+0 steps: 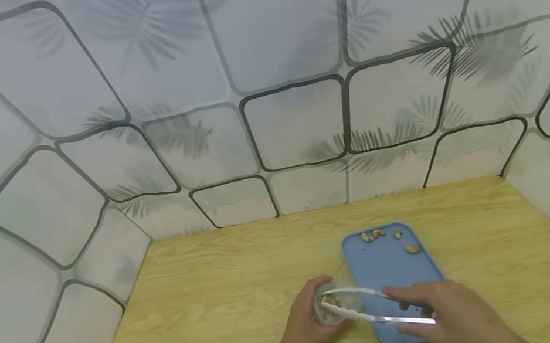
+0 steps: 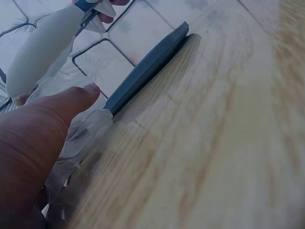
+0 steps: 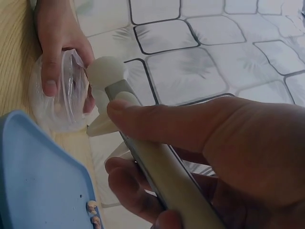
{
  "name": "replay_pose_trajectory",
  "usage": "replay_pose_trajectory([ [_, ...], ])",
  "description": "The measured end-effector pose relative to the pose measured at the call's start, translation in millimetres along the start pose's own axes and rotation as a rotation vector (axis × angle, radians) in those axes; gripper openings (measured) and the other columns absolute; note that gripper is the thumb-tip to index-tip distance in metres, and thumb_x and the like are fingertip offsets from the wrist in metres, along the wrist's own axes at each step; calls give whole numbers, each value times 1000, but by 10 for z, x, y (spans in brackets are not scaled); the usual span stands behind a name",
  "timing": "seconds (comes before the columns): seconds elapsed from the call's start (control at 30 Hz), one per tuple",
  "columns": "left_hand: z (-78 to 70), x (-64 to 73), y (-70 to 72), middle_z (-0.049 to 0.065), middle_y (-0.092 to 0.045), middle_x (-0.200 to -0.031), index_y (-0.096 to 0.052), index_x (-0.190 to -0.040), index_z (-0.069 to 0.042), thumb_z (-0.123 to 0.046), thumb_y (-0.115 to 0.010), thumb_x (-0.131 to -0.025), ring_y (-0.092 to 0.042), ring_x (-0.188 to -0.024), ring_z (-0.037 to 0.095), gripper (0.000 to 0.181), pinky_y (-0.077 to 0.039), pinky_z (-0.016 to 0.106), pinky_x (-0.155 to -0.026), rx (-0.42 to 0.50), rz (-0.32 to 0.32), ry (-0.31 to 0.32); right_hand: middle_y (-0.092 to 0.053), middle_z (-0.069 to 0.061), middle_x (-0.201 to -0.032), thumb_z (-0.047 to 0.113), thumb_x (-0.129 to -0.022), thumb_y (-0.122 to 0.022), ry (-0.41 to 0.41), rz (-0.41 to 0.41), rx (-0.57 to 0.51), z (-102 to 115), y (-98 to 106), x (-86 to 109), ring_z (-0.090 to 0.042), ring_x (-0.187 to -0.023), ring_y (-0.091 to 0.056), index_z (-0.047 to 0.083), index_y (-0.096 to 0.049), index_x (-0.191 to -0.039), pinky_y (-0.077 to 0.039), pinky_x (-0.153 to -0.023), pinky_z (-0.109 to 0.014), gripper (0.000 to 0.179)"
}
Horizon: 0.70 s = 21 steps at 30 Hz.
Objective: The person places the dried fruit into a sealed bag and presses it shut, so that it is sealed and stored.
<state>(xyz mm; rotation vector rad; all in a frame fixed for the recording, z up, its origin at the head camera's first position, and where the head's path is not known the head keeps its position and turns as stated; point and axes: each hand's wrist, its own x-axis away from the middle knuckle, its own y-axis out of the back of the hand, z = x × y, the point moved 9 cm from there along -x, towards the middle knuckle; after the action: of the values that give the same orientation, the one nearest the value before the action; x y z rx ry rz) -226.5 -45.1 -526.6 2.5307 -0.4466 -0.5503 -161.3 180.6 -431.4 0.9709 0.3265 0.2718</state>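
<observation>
My left hand (image 1: 303, 324) grips a clear, thin plastic container (image 3: 64, 98), tilted so that its mouth faces the right hand. Brownish cashew-like nuts show inside it in the head view. The right hand (image 1: 453, 311) holds metal tongs (image 1: 406, 319) with white scalloped tips, thumb on one arm and fingers on the other. In the head view the tong tips reach into the container's mouth, by the nuts; whether they pinch one I cannot tell. Several curved cashews (image 1: 411, 249) lie along the far part of the blue tray (image 1: 382, 268), beneath and beyond the right hand.
The tray lies on a wood-grain table (image 1: 217, 287), its raised rim close to the container. Patterned wall panels (image 1: 294, 124) enclose the table at the back and both sides. Small dark specks dot the tray.
</observation>
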Motion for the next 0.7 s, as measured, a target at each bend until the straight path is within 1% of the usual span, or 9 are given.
replay_pose_trajectory([
  [0.1,2,-3,-1,-4,-72,-133,-58,-147,-20,-31,-98,-79,-67,-117,11,79,-57,35,-104,0,-4,-15,-71,18,-92,43,-86,-91,-30,10,-17,-13,-11,-1,9,-65,-42,26,-75,-142,-38,-53,-19,60],
  [0.13,3,-3,-2,-4,-72,-132,-58,-147,-21,-31,-97,-80,-67,-117,11,78,-57,35,-104,0,-4,-19,-72,18,-94,43,-86,-92,-40,11,-22,-20,-8,0,9,-65,-43,25,-74,-142,-38,-53,-20,61],
  [0.27,20,6,-10,-4,-72,-132,-57,-148,-22,-36,-95,-84,-66,-117,10,76,-56,34,-103,-7,3,-2,-68,19,-91,44,-85,-93,-73,-9,-5,-70,55,8,9,-65,-43,24,-74,-143,-39,-54,-20,64],
  [0.33,27,12,-14,-4,-71,-133,-56,-148,-22,-37,-95,-84,-65,-119,10,76,-55,34,-105,-9,9,12,-74,16,-98,44,-84,-93,-94,-15,8,-107,93,10,10,-68,-46,23,-74,-143,-40,-56,-20,65],
  [0.47,22,21,-22,-5,-70,-134,-56,-148,-21,-38,-95,-84,-65,-119,11,78,-54,34,-105,-19,21,19,-80,10,-107,45,-85,-92,-174,1,9,-208,140,16,8,-71,-49,25,-73,-144,-43,-59,-21,66],
  [0.5,19,22,-22,-5,-70,-134,-56,-148,-21,-38,-96,-83,-65,-119,11,78,-54,34,-105,-20,22,18,-80,10,-107,45,-85,-92,-190,1,12,-228,152,15,8,-71,-50,25,-73,-145,-44,-59,-21,66],
  [0.57,13,21,-20,-5,-70,-135,-56,-148,-21,-37,-96,-83,-65,-120,11,78,-55,35,-106,-21,22,16,-77,14,-98,45,-85,-92,-213,-5,29,-258,179,14,7,-70,-50,27,-73,-145,-43,-59,-21,65],
  [0.63,12,17,-16,-4,-70,-136,-55,-148,-22,-37,-95,-83,-65,-121,12,78,-55,36,-106,-19,21,17,-72,18,-90,45,-85,-92,-220,-19,54,-274,209,12,6,-70,-50,28,-73,-144,-43,-59,-21,65],
  [0.7,9,10,-12,-3,-70,-137,-56,-148,-21,-37,-95,-84,-66,-122,13,78,-55,37,-108,-14,21,18,-69,20,-87,45,-84,-92,-214,-39,79,-286,240,14,6,-71,-50,28,-73,-144,-43,-59,-22,65],
])
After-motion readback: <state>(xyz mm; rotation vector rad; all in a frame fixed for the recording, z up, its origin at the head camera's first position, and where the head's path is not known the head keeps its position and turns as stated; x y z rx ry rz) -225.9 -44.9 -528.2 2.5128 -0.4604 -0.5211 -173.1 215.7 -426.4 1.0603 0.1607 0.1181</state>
